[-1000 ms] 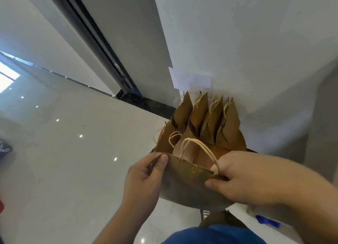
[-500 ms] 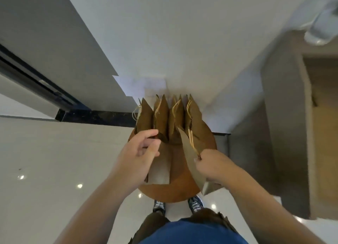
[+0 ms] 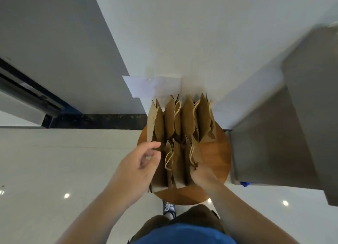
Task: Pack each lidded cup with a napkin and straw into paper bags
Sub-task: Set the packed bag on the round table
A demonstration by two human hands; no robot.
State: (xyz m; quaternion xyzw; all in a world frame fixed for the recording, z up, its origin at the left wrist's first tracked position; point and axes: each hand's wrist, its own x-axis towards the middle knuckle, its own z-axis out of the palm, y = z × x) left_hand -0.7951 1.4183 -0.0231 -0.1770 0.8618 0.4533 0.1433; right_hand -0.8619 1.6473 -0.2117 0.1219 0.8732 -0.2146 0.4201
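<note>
1. Brown paper bags [image 3: 188,119] stand upright in a row at the far side of the round wooden table [image 3: 217,163], mouths up, long axes vertical.
2. Front bag [image 3: 178,167] stands upright just before them, between both hands.
3. Right hand [image 3: 202,175] pinches its right edge; the fingertips are hidden.
4. Left hand [image 3: 139,163], loosely curled, holds nothing, just beside its left side.
5. Bag interiors cannot be made out.

Brown paper bags [image 3: 188,119] with twine handles stand upright in a row on the counter [image 3: 217,161] (mouths pinched narrow); one front bag [image 3: 178,163] stands just before them.
</note>
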